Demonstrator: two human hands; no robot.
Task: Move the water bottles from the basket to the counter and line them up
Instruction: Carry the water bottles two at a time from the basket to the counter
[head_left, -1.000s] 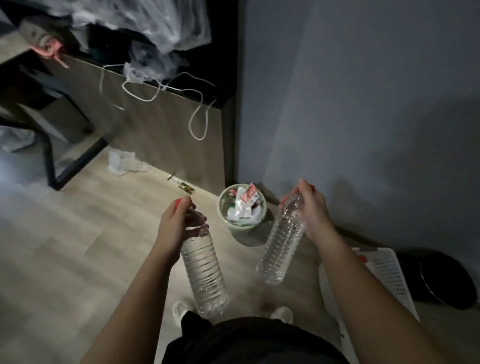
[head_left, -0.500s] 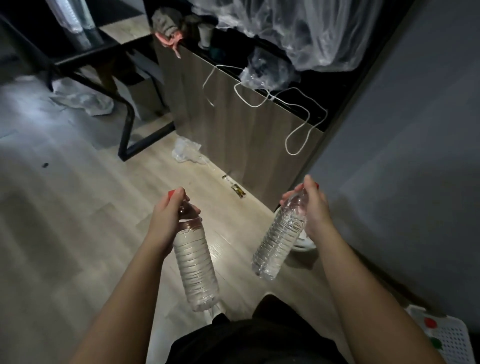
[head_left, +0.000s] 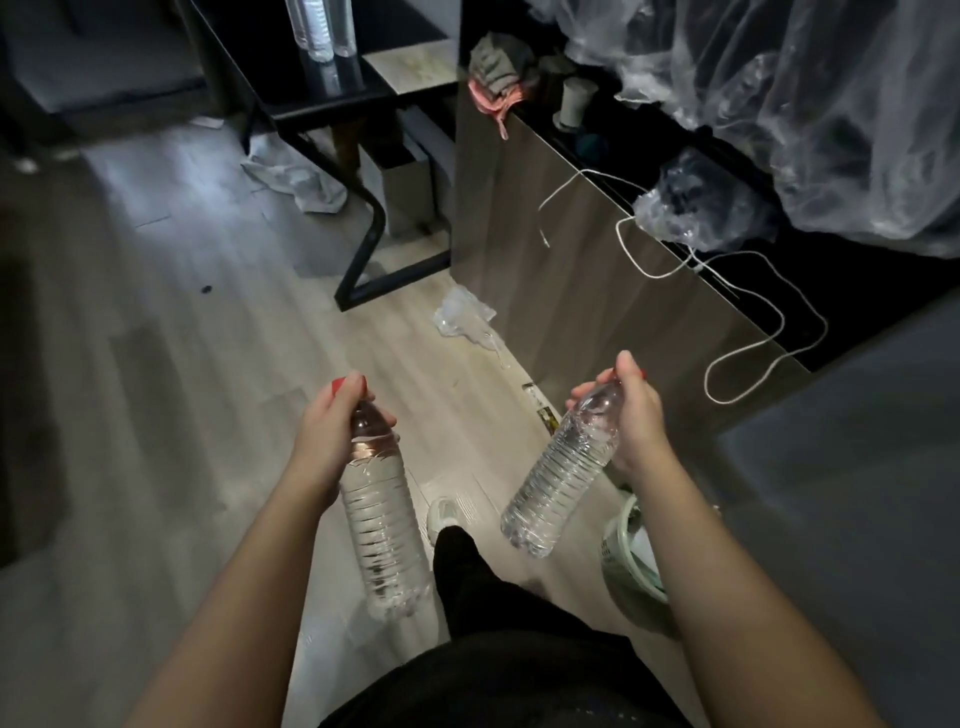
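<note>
My left hand (head_left: 327, 436) grips the neck of a clear water bottle (head_left: 382, 525) with a red cap; the bottle hangs down over the wooden floor. My right hand (head_left: 631, 421) holds a second clear water bottle (head_left: 561, 478) by its neck, and this one tilts down to the left. Several more clear bottles (head_left: 322, 31) stand on a black table (head_left: 332, 104) at the top middle. The white basket is out of view.
A wooden cabinet (head_left: 571, 270) with a dark top stands at right, loaded with plastic bags (head_left: 779, 104), a white cord (head_left: 737, 312) and a pink cloth (head_left: 491, 98). A small green bin (head_left: 631, 561) sits by my right forearm. Crumpled plastic (head_left: 465, 317) lies on the floor.
The view has swung left and forward: the white basket has left the frame, the green bin slid to the lower right, and the black table with bottles came into view. Both hands keep their bottles.
</note>
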